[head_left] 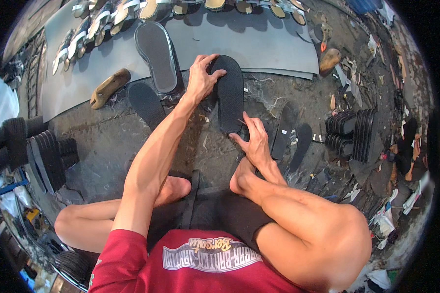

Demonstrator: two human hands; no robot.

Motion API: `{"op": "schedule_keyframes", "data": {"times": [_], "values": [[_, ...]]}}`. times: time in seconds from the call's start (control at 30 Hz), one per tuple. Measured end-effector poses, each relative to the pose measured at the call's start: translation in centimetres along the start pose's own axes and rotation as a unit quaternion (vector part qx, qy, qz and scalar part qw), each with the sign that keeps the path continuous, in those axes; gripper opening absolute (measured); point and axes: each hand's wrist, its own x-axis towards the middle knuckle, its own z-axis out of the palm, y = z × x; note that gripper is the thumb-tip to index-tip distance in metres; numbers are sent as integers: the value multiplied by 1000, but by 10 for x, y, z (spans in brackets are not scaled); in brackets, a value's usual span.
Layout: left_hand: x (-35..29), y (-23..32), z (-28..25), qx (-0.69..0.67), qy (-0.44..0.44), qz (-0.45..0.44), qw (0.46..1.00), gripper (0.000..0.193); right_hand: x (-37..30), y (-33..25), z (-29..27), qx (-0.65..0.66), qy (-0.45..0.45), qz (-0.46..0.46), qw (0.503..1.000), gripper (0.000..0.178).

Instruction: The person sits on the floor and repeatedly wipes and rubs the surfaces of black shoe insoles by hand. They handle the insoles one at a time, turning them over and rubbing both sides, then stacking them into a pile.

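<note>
A black textured shoe sole is held up in front of me, its toe end pointing away. My left hand is closed on its upper left edge, with the thumb lying over the face. At the lower end, my right hand grips the heel between thumb and fingers. Left of the held sole lies a larger dark sole with a pale shiny rim. Another black sole piece rests on the ground beside my left forearm. Two more dark soles, one broad and one narrow, lie right of my right hand.
A grey sheet covers the ground ahead, with a row of sandals along its far side. Wooden shoe lasts lie left and right. Black soles are stacked left and right. Scraps litter the right side.
</note>
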Motion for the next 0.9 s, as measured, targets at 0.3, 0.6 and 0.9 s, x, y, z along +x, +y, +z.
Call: {"op": "schedule_keyframes", "data": {"times": [0.3,0.6,0.9], "values": [[1,4,-1,-4,-9,-16,1000,63,4,-7,-5,11,2,26,1000,82],[-13,20,8,128,-29,225,965,47,8,-11,-13,-17,6,-2,1000,67],[-64,62,22,469,-204,254,821,76,139,26,-105,94,1,66,993,43]]}}
